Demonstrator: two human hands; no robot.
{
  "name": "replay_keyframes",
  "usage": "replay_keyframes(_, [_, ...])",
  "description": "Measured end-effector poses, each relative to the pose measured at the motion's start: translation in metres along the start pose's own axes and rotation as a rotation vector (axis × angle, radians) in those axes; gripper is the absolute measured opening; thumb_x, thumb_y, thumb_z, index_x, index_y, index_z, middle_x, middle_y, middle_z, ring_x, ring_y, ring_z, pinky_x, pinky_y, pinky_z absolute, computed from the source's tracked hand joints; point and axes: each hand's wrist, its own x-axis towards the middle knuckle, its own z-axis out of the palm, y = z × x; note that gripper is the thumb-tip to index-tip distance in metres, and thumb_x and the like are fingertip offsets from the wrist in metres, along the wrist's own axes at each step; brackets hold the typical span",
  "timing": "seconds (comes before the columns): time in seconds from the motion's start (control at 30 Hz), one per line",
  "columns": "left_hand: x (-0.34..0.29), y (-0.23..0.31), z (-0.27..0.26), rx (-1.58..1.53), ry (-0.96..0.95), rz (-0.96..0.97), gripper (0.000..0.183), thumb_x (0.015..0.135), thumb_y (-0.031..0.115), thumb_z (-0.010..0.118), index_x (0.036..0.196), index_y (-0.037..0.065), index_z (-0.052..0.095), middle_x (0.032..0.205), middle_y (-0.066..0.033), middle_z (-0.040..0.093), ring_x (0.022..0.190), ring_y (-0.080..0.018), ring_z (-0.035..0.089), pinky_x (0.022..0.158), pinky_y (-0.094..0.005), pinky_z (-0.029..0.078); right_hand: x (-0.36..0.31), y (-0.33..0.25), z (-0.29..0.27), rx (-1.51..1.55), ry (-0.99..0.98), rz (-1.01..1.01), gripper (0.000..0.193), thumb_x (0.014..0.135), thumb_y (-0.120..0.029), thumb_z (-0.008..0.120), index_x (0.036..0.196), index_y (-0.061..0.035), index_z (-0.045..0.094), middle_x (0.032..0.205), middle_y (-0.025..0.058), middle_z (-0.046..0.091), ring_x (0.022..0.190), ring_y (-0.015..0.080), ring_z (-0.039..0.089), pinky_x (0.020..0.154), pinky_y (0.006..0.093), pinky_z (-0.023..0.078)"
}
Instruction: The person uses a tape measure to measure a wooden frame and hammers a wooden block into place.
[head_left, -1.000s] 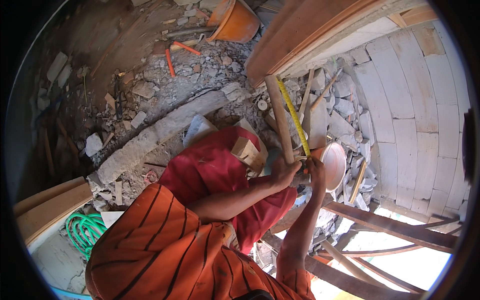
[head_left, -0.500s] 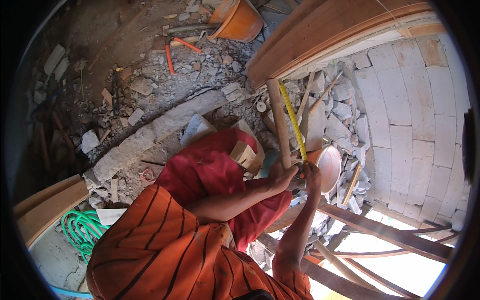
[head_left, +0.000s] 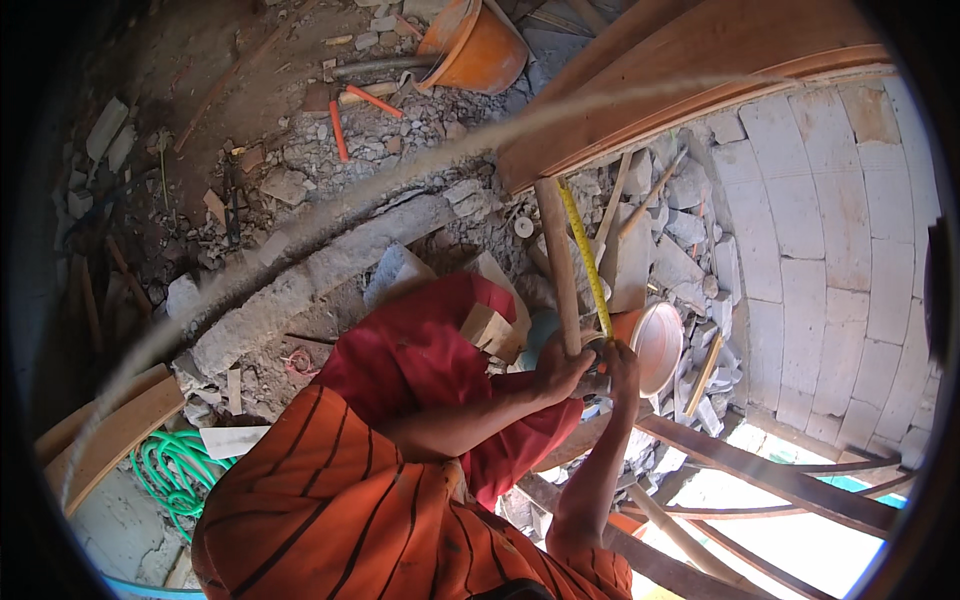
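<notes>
My left hand (head_left: 562, 374) is closed round the lower end of a wooden stick (head_left: 558, 265), which stretches up to the edge of a brown wooden frame (head_left: 690, 85). Just right of it, my right hand (head_left: 622, 370) pinches the near end of a yellow tape measure (head_left: 587, 255). The blade runs alongside the stick, its far end close to the same frame. Between the hands sits a small greyish thing, partly hidden by the fingers. Beside my right hand stands an orange bucket (head_left: 660, 345) with a pale inside.
Broken blocks and rubble lie around a long concrete strip (head_left: 320, 270). A pale block wall (head_left: 800, 220) rises at right. Another orange bucket (head_left: 480, 50) is at the top. Dark bars (head_left: 770, 470) cross the lower right. A green hose (head_left: 170, 475) lies coiled lower left.
A blurred pale cord now sweeps across the view from upper right to lower left. Both hands, the stick and the tape sit slightly lower in the picture, their grips unchanged.
</notes>
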Motion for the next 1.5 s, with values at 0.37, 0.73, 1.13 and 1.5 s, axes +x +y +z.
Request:
replay_keyframes(0.37, [-0.006, -0.013, 0.005, -0.109, 0.014, -0.082, 0.037, 0.087, 0.009, 0.062, 0.121, -0.004, 0.056, 0.114, -0.0146, 0.063, 0.109, -0.021, 0.061, 0.093, -0.034, 0.048, -0.006, 0.001, 0.001, 0.041, 0.013, 0.038, 0.033, 0.095, -0.03, 0.049, 0.097, -0.0012, 0.065, 0.07, 0.0139, 0.059, 0.061, 0.0197, 0.058, 0.059, 0.0366, 0.044])
replay_keyframes(0.73, [-0.005, 0.011, 0.0, -0.007, -0.068, -0.202, 0.039, 0.093, 0.004, 0.057, 0.131, -0.004, 0.053, 0.089, -0.0009, 0.057, 0.075, -0.0055, 0.052, 0.066, -0.0233, 0.045, -0.005, 0.002, 0.0, 0.026, 0.006, 0.031, 0.032, 0.096, -0.029, 0.051, 0.098, -0.0023, 0.067, 0.074, 0.0124, 0.063, 0.064, 0.0191, 0.06, 0.06, 0.0363, 0.046])
replay_keyframes(1.13, [-0.004, 0.019, -0.001, 0.024, -0.04, -0.241, 0.029, 0.094, 0.013, 0.061, 0.121, 0.001, 0.06, 0.073, 0.0006, 0.059, 0.064, -0.007, 0.056, 0.056, -0.025, 0.047, -0.003, -0.009, 0.002, 0.071, 0.011, 0.079, 0.031, 0.095, -0.027, 0.051, 0.098, -0.0017, 0.067, 0.077, 0.0137, 0.065, 0.066, 0.0202, 0.063, 0.061, 0.0357, 0.047])
replay_keyframes(1.5, [-0.004, 0.028, -0.002, 0.066, -0.034, -0.164, 0.026, 0.091, 0.014, 0.062, 0.114, 0.001, 0.063, 0.084, -0.0043, 0.063, 0.077, -0.0111, 0.059, 0.068, -0.0276, 0.049, -0.007, -0.001, 0.002, 0.124, -0.001, -0.019, 0.033, 0.095, -0.028, 0.051, 0.105, -0.0015, 0.067, 0.078, 0.0143, 0.065, 0.066, 0.0199, 0.062, 0.061, 0.0356, 0.049])
